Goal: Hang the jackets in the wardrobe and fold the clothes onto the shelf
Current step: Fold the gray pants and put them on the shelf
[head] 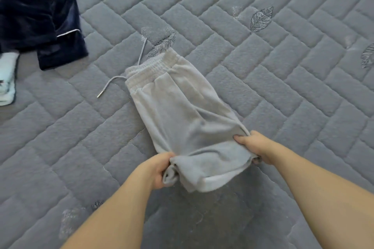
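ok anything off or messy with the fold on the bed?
Minor only: the drawstring trails loose out of the waistband of the grey pants onto the quilt, not tucked in. The left hand and right hand grip the near end. Nothing damaged.

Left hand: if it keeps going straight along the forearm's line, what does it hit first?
The left hand already grips the near edge of the grey trousers, so it would push into that fabric first, toward the waistband. The right hand lies off that line, though depth is unclear.
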